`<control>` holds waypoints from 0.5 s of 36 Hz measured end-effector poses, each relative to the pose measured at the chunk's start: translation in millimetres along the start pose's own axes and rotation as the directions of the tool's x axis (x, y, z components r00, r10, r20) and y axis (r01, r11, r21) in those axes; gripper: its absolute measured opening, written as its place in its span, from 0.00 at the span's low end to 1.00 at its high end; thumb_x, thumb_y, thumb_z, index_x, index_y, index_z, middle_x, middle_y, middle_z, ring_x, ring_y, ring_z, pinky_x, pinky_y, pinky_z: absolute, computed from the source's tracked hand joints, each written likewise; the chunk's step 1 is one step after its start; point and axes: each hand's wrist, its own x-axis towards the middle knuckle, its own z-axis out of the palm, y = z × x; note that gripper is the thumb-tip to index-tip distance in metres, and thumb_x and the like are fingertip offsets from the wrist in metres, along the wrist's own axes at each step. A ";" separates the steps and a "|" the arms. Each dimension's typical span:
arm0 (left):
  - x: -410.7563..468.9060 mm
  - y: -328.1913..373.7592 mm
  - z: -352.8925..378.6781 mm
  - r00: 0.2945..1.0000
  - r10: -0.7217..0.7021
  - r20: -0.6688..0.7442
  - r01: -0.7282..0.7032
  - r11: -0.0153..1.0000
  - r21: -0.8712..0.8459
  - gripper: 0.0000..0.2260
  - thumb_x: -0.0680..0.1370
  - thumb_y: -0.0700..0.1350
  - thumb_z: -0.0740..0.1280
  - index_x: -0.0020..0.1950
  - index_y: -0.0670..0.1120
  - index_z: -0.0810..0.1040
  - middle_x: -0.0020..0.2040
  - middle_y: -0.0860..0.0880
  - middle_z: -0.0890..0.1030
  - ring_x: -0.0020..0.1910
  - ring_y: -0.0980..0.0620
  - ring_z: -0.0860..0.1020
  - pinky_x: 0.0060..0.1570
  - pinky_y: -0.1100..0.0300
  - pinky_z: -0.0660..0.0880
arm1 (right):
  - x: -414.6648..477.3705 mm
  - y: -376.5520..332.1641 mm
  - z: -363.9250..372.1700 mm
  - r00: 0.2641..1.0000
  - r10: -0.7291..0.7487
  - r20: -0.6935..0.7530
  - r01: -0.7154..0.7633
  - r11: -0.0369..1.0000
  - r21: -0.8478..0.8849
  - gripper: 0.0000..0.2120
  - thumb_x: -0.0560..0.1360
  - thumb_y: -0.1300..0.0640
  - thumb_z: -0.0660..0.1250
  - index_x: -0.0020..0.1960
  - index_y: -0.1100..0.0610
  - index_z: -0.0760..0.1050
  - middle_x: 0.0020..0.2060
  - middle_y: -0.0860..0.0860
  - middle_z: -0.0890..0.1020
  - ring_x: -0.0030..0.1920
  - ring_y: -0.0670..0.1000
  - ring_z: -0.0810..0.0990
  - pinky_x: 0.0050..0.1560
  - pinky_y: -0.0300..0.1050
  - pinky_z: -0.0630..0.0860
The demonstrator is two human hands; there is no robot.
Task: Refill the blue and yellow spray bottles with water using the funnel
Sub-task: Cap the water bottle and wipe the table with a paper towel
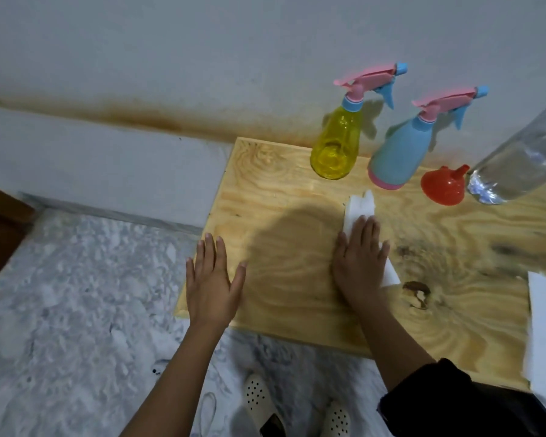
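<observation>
Right hand [360,263] lies flat, fingers spread, pressing a white cloth [360,206] on the wood board [281,190]. Left hand [213,279] is open & flat on the board's left edge, holding nothing. Far from the hands, by the wall: yellow spray bottle [336,143], then blue spray bottle [401,152] to its right, caps on. Red funnel [443,186] sits mouth-down right of the blue one, w/ a clear water bottle [517,159] just beside it.

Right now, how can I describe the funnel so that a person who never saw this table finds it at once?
Look at the wooden board against the grey wall and follow its far edge to the right. After the yellow spray bottle and the blue spray bottle stands the funnel, before the clear bottle. It is the only red thing, low, wide mouth down.
</observation>
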 end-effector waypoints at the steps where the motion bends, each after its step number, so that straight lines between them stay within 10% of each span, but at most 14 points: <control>1: 1.1 0.3 0.2 1.000 0.002 -0.006 -0.002 1.000 0.010 0.37 0.74 0.67 0.38 0.78 0.48 0.47 0.78 0.51 0.44 0.76 0.56 0.40 0.74 0.53 0.38 | 3.8 -10.1 2.9 1.000 -0.006 0.006 0.006 1.000 0.001 0.32 0.78 0.45 0.39 0.76 0.62 0.47 0.76 0.58 0.52 0.77 0.55 0.47 0.74 0.57 0.43; 7: 2.2 -2.1 4.3 0.995 0.040 -0.093 -0.040 0.999 0.003 0.32 0.78 0.61 0.50 0.75 0.41 0.62 0.75 0.42 0.62 0.75 0.46 0.59 0.71 0.45 0.54 | 15.3 -39.7 14.3 0.990 -0.135 0.042 0.136 0.990 -0.025 0.34 0.76 0.41 0.37 0.77 0.58 0.44 0.77 0.58 0.49 0.77 0.56 0.46 0.74 0.55 0.42; 18: 2.3 -3.0 8.7 0.994 0.046 -0.100 -0.043 0.999 0.026 0.31 0.79 0.59 0.50 0.75 0.40 0.61 0.76 0.42 0.61 0.75 0.47 0.56 0.72 0.49 0.49 | 29.9 -62.5 25.1 0.991 -0.136 0.012 0.137 0.989 -0.065 0.37 0.76 0.38 0.41 0.76 0.63 0.47 0.77 0.58 0.51 0.77 0.54 0.48 0.75 0.52 0.42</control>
